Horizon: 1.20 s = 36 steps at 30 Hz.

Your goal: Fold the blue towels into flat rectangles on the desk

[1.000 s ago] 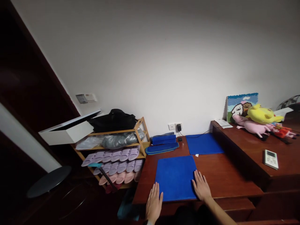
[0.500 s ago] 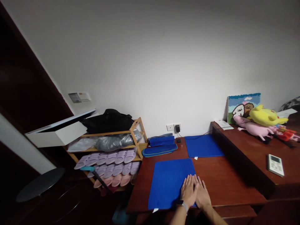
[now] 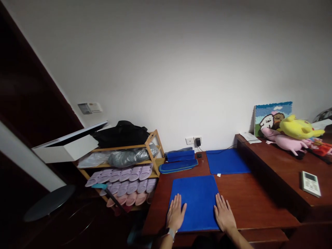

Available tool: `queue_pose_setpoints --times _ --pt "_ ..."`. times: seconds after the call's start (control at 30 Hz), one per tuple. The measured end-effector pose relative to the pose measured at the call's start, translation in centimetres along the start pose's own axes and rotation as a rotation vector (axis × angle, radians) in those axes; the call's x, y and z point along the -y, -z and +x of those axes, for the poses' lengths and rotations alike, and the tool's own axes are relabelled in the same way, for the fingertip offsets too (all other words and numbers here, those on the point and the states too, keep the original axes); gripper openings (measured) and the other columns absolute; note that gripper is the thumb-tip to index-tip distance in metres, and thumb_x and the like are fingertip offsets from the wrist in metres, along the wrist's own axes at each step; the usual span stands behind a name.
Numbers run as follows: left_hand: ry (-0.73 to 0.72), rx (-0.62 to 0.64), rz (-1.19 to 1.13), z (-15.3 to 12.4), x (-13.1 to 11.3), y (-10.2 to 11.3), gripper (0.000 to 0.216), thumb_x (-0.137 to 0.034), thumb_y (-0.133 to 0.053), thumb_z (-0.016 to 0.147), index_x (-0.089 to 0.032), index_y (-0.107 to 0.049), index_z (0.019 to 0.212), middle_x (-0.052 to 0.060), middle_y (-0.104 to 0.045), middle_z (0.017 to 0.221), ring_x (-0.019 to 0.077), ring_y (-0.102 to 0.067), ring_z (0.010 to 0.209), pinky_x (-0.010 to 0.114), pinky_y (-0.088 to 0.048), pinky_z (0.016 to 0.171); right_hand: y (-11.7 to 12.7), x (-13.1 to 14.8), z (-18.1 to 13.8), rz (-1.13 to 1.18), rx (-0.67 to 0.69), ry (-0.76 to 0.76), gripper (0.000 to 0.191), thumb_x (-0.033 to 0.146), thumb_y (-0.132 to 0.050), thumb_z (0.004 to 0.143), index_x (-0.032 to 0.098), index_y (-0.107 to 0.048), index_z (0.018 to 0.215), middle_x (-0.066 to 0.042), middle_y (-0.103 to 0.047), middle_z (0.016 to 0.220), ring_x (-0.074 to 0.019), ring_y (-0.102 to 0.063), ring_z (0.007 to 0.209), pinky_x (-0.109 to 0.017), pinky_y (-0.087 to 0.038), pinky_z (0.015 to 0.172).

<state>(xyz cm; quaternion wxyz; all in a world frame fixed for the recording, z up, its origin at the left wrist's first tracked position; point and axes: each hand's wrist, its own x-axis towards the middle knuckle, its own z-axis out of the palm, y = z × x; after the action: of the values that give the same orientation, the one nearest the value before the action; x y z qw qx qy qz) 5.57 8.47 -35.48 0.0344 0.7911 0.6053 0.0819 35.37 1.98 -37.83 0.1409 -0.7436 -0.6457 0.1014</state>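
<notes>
A blue cloth (image 3: 198, 199) lies spread flat on the brown wooden table (image 3: 254, 197), close to its front edge. My left hand (image 3: 176, 212) rests palm down on the cloth's left edge, fingers stretched out and thumb apart. On the right edge of the same cloth lies my right hand (image 3: 224, 212), also flat, its fingers extended and partly over the bare wood. Neither hand holds anything. A second blue cloth (image 3: 228, 161) with a white tag lies flat further back, against the wall.
Folded blue cloths (image 3: 178, 166) sit at the table's back left. On the left stands a wooden rack (image 3: 157, 152) of slippers (image 3: 119, 174), topped by a black bag (image 3: 121, 135). A higher brown surface at right holds plush toys (image 3: 287, 141) and a white remote (image 3: 310, 183).
My hands have moved apart. The left went from beside the right hand to the cloth's left edge; the right stays near the right edge. The view has shifted slightly.
</notes>
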Motion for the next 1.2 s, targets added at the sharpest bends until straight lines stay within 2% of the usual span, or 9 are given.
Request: queue_pose_setpoints --times 0.07,0.17,0.37,0.53,0.7,0.8,1.03,1.1,1.2 --pt "0.053 -0.025 0.003 -0.2 2.2 0.2 0.073 -0.058 -0.021 0.106 -0.014 -0.027 0.164 0.011 -0.027 0.170 0.0269 -0.025 0.157 0.050 -0.028 0.128 -0.3 -0.1 0.0 -0.012 -0.005 -0.005 0.068 0.044 -0.019 0.102 0.013 -0.028 0.163 -0.003 -0.026 0.170 -0.0236 -0.019 0.159 -0.048 -0.014 0.131" --pt "0.077 -0.056 0.004 -0.5 3.5 0.0 0.071 -0.057 -0.022 0.107 -0.014 -0.028 0.164 0.011 -0.028 0.170 0.0265 -0.025 0.157 0.048 -0.029 0.128 -0.6 -0.3 0.1 -0.033 0.010 -0.004 0.070 0.047 -0.019 0.102 0.015 -0.030 0.162 -0.003 -0.027 0.169 -0.0236 -0.020 0.158 -0.048 -0.015 0.130" --pt "0.076 -0.074 -0.006 -0.6 3.0 -0.3 0.072 -0.058 -0.023 0.106 -0.014 -0.029 0.163 0.011 -0.027 0.170 0.0258 -0.024 0.157 0.047 -0.028 0.128 0.6 -0.1 2.6 -0.012 -0.013 -0.019 0.068 0.044 -0.017 0.103 0.015 -0.032 0.162 -0.006 -0.032 0.168 -0.0252 -0.028 0.156 -0.048 -0.025 0.127" --pt "0.072 -0.069 -0.018 -0.6 3.6 -0.7 0.072 -0.059 -0.023 0.106 -0.017 -0.028 0.164 0.009 -0.028 0.170 0.0265 -0.025 0.157 0.049 -0.029 0.128 1.5 0.4 5.2 -0.021 0.042 -0.001 0.068 0.041 -0.016 0.103 0.012 -0.029 0.163 -0.007 -0.028 0.169 -0.0253 -0.024 0.157 -0.049 -0.021 0.128" --pt "0.043 -0.087 0.017 -0.6 3.8 -0.5 0.071 -0.059 -0.028 0.105 -0.021 -0.024 0.165 0.008 -0.029 0.169 0.0286 -0.027 0.156 0.053 -0.030 0.128 0.6 0.1 5.5 -0.041 0.034 0.014 0.069 0.044 -0.016 0.103 0.012 -0.025 0.163 -0.005 -0.025 0.170 -0.0238 -0.019 0.158 -0.047 -0.016 0.130" --pt "-0.024 -0.107 0.010 0.5 0.4 0.0 0.071 -0.057 -0.027 0.106 -0.020 -0.020 0.165 0.007 -0.025 0.171 0.0282 -0.025 0.157 0.052 -0.027 0.129 0.0 -0.1 5.5 -0.029 0.018 0.020 0.069 0.047 -0.017 0.103 0.015 -0.027 0.163 -0.004 -0.026 0.170 -0.0233 -0.019 0.158 -0.047 -0.016 0.130" --pt "-0.370 0.051 -0.174 5.8 -14.9 -1.6 0.064 -0.048 -0.017 0.109 -0.022 -0.011 0.166 0.003 -0.018 0.173 0.0225 -0.019 0.160 0.046 -0.024 0.131 -0.8 -0.9 5.6 -0.040 0.005 0.067 0.066 0.037 -0.027 0.100 0.015 -0.033 0.162 -0.005 -0.027 0.169 -0.0264 -0.020 0.158 -0.050 -0.017 0.129" --pt "-0.386 0.092 -0.203 6.6 -16.7 -2.3 0.063 -0.047 -0.013 0.109 -0.021 -0.014 0.166 0.004 -0.022 0.172 0.0208 -0.020 0.160 0.045 -0.022 0.132 -0.9 -1.1 5.5 -0.044 0.014 0.098 0.066 0.034 -0.032 0.096 0.019 -0.036 0.161 -0.003 -0.027 0.169 -0.0270 -0.019 0.159 -0.051 -0.017 0.129" --pt "-0.405 0.097 -0.191 6.8 -15.6 -2.5 0.062 -0.047 -0.014 0.109 -0.023 -0.014 0.166 0.002 -0.023 0.172 0.0202 -0.020 0.160 0.046 -0.021 0.132 -0.6 -1.0 5.4 -0.021 0.019 0.077 0.067 0.038 -0.030 0.098 0.019 -0.035 0.161 -0.003 -0.027 0.169 -0.0264 -0.019 0.159 -0.050 -0.016 0.129"
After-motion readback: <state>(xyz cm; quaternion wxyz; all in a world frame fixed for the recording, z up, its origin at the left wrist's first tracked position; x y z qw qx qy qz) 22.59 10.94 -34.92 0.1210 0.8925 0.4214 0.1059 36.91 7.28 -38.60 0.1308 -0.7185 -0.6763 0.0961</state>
